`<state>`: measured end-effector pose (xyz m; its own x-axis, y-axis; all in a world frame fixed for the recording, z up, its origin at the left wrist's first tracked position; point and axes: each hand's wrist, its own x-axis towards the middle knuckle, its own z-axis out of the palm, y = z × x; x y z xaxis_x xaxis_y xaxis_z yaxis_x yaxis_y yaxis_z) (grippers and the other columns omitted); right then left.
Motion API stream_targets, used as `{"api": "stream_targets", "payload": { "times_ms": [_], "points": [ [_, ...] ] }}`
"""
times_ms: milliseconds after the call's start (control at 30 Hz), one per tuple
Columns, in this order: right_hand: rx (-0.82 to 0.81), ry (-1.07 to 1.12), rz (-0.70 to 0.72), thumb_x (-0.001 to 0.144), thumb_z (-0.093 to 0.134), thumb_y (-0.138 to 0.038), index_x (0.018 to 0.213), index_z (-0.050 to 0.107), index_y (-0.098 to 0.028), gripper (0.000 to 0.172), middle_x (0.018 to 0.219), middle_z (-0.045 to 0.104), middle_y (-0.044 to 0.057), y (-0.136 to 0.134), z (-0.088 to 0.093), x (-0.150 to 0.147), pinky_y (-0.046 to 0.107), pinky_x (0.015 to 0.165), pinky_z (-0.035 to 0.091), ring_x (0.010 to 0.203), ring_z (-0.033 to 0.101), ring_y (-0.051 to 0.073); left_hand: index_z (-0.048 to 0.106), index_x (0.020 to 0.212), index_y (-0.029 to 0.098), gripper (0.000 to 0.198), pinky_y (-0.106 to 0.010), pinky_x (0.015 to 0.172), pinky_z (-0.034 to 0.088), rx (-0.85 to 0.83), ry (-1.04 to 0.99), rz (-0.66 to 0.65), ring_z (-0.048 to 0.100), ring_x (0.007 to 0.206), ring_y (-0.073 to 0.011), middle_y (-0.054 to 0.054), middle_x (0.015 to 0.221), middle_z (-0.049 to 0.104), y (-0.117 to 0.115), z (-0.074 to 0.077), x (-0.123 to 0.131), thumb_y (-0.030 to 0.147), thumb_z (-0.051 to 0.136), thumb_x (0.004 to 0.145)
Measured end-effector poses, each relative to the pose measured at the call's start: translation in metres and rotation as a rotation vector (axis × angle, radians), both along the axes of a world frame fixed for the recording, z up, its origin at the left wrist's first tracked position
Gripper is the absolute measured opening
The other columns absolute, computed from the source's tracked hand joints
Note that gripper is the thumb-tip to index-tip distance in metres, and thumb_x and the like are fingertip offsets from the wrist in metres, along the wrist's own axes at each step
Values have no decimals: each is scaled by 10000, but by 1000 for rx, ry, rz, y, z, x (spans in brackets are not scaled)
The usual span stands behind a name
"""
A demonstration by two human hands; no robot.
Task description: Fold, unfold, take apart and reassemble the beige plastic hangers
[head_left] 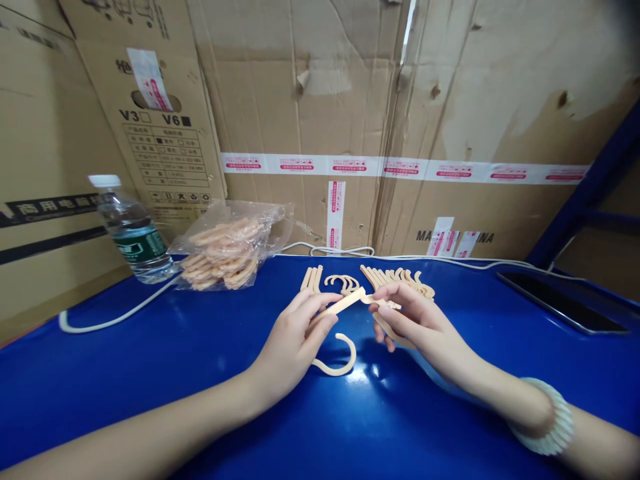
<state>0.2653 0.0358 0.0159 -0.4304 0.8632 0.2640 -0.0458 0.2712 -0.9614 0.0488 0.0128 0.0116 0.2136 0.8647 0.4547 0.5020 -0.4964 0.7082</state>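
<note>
My left hand (pixel 303 330) is closed on a straight, flat beige strip (pixel 345 303) that points up and to the right. Below those fingers shows a beige hook-shaped curve (pixel 353 353); whether it belongs to the strip or is a separate piece I cannot tell. Between finger and thumb, my right hand (pixel 413 317) pinches a small beige piece (pixel 370 299), its end at the tip of the strip. Another curved beige part (pixel 393 331) shows under the right fingers, partly hidden. Beyond the hands lie several straight beige pieces (pixel 313 278), curved pieces (pixel 343 283) and a row of hooked pieces (pixel 395 277).
A clear plastic bag (pixel 225 247) of beige pieces lies at the back left beside a water bottle (pixel 134 233). A black phone (pixel 560 303) rests on the right of the blue table (pixel 200 373). A white cable (pixel 115 320) runs along the back, before cardboard walls (pixel 300 100).
</note>
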Motion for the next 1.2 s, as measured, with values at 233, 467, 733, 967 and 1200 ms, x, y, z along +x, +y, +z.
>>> {"api": "stream_targets", "payload": {
  "times_ms": [233,467,733,967,1200],
  "points": [
    [-111,-21,5,853,650,-458,1082,482,-201,383,803,635,0,4,-4,-1,227,466,490,510,604,103,551,1275,251,325,-302,833,463,169,274,-52,610,964,-209,-62,1097,592,2,-2,-7,249,413,980],
    [-206,-86,175,873,604,-513,1027,506,-168,390,729,662,2,1,-9,-4,189,398,448,425,606,97,558,1277,179,363,-323,754,498,257,596,4,661,951,-247,-109,1134,642,2,-3,-6,282,340,1006],
    [-289,-153,283,877,586,-539,997,548,-151,408,701,676,1,-5,-15,-6,145,344,413,376,591,79,635,1121,176,360,-283,621,437,405,803,-52,677,789,-225,-97,936,703,2,-8,-6,287,307,1024],
    [-339,-179,278,859,590,-565,882,571,-139,427,553,644,-16,-5,-16,-7,111,285,352,315,542,72,613,970,182,327,-272,492,367,505,815,-48,616,607,-186,-19,743,622,0,-12,-5,256,300,1025],
    [-335,-215,269,838,582,-609,903,591,-143,471,479,606,-35,-5,-16,-7,119,258,296,275,487,72,565,938,194,307,-280,483,397,506,821,-52,620,596,-188,-4,743,607,-1,-12,-4,232,273,1025]
  ]
}}
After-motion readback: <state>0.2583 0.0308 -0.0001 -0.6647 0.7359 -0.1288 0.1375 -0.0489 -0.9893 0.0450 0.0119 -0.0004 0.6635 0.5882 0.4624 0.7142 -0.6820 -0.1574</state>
